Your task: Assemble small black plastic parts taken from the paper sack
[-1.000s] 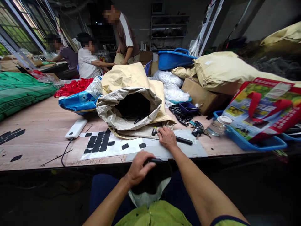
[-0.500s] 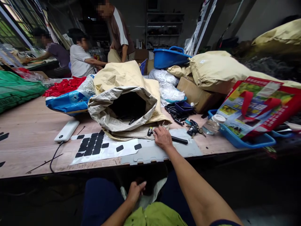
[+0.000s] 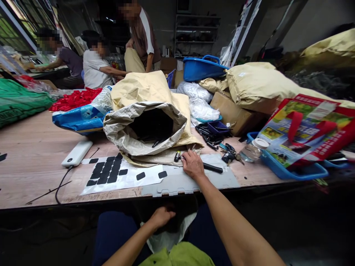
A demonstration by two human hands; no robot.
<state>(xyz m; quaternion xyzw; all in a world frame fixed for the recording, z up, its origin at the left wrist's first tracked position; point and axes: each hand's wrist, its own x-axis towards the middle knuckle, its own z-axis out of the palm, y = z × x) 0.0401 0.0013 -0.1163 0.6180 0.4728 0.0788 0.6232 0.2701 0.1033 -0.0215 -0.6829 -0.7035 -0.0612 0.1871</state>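
Observation:
My right hand [image 3: 193,163] rests on the grey board [image 3: 172,183] at the table's front edge, its fingers closed over the shaft of a small hammer [image 3: 212,167]. The hammer's head sticks out left of my fingers, the black handle to the right. Below the table edge, my left hand [image 3: 162,217] is at the mouth of a whitish sack [image 3: 166,240] between my knees. Its fingertips are lost in shadow. Just behind the right hand lies a large open sack [image 3: 144,88] with a dark inside; a small black piece [image 3: 156,143] shows at its mouth.
Left of the board are a white sheet with black stickers [image 3: 107,171] and a white power bank [image 3: 77,153] with a cable. To the right lie keys [image 3: 230,153], a clear jar [image 3: 251,150] and a blue basket [image 3: 294,171]. Several people are behind the table.
My left hand has turned and tipped its fingers down to the right over the sack's mouth. My right hand stays on the hammer; the view has shifted slightly.

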